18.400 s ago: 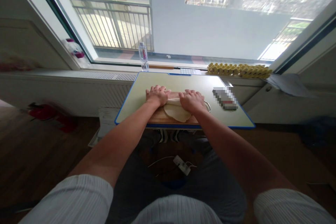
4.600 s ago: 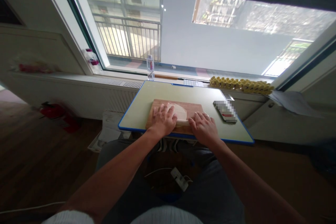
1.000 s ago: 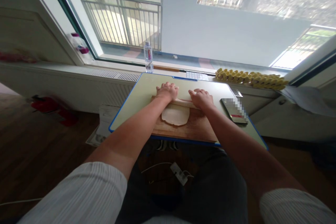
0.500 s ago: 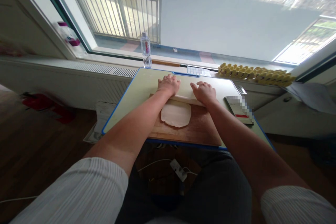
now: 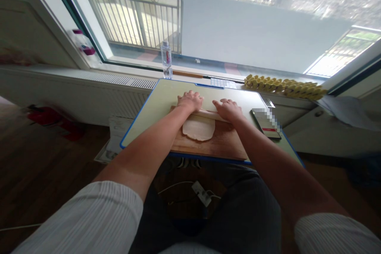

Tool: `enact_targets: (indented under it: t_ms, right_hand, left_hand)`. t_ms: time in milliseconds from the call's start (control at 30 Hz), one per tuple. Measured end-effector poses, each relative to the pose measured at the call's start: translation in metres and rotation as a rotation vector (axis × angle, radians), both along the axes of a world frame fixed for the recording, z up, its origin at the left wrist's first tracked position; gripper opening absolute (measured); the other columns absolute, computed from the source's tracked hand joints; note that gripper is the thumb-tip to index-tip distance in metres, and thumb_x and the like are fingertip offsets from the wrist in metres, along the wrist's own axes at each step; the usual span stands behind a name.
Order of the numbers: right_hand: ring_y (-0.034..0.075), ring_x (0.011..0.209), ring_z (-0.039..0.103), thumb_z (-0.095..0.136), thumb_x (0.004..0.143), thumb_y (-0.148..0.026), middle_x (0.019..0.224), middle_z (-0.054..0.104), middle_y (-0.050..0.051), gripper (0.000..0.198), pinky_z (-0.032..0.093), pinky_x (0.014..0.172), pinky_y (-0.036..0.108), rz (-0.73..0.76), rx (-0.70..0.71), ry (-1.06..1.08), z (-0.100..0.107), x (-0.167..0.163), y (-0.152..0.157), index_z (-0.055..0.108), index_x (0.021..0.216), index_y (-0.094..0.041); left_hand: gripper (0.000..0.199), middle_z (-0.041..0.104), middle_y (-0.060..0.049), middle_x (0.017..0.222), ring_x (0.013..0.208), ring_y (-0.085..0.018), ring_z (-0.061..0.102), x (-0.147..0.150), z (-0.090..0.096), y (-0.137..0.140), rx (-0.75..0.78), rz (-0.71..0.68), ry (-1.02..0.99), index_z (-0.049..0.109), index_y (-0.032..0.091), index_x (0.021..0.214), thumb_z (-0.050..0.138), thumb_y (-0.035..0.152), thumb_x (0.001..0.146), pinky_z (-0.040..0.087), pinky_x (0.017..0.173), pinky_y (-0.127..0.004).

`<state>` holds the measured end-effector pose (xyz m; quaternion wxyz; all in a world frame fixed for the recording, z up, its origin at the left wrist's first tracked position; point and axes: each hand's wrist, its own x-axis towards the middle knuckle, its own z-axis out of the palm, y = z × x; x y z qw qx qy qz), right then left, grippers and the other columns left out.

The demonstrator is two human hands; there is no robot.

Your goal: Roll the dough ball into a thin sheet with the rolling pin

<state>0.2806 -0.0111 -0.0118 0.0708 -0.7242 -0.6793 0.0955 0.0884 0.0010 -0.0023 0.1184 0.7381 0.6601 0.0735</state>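
A pale wooden rolling pin (image 5: 210, 114) lies crosswise over the far edge of a flattened sheet of dough (image 5: 199, 128). The dough rests on a brown wooden board (image 5: 226, 143). On the pin's left end presses my left hand (image 5: 190, 101), palm down, its fingers spread forward past the pin. My right hand (image 5: 228, 109) bears on the right end with its thumb held out to the left and its fingers reaching forward. Neither hand is wrapped round the pin as far as I can see; the palms hide both its ends.
The board sits on a small blue-edged table (image 5: 154, 107) against a windowsill. A dark-edged flat object (image 5: 266, 125), partly blurred, lies on its right side. Along the sill stand a water bottle (image 5: 166, 60) and yellow egg trays (image 5: 282, 87). A power strip (image 5: 201, 193) is below.
Both hands and the rolling pin have shifted slightly toward me over the dough. My view has also tilted a little.
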Motion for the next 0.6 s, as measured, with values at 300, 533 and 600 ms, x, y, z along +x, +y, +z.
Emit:
enact_targets:
  t_ms: [300,533,600]
  right_hand:
    - [0.039,0.153,0.040,0.030,0.103,-0.072,0.167,0.046,0.015,0.074,0.030,0.122,0.067,0.005,-0.049,0.004,0.006,-0.005,-0.029,0.051,0.158,-0.027]
    - [0.038,0.149,0.044,0.028,0.106,-0.066,0.163,0.051,0.014,0.066,0.034,0.120,0.064,0.049,0.011,-0.058,0.007,-0.010,-0.072,0.054,0.156,-0.030]
    - [0.038,0.147,0.046,0.027,0.108,-0.061,0.159,0.055,0.015,0.063,0.035,0.119,0.065,0.071,0.048,-0.094,0.006,-0.012,-0.087,0.056,0.153,-0.029]
  left_hand:
    - [0.063,0.046,-0.015,0.167,0.149,-0.039,0.046,-0.005,0.000,-0.031,0.003,0.016,-0.026,0.053,0.031,0.155,0.027,0.057,0.104,0.036,0.119,-0.066]
    - [0.061,0.047,-0.012,0.169,0.147,-0.036,0.050,-0.008,0.000,-0.073,0.078,0.025,0.024,0.052,0.029,0.156,0.028,0.049,0.105,0.037,0.120,-0.063]
    - [0.059,0.050,-0.011,0.167,0.145,-0.035,0.052,-0.010,-0.004,-0.085,0.116,0.016,0.051,0.058,0.028,0.151,0.027,0.049,0.105,0.037,0.120,-0.061]
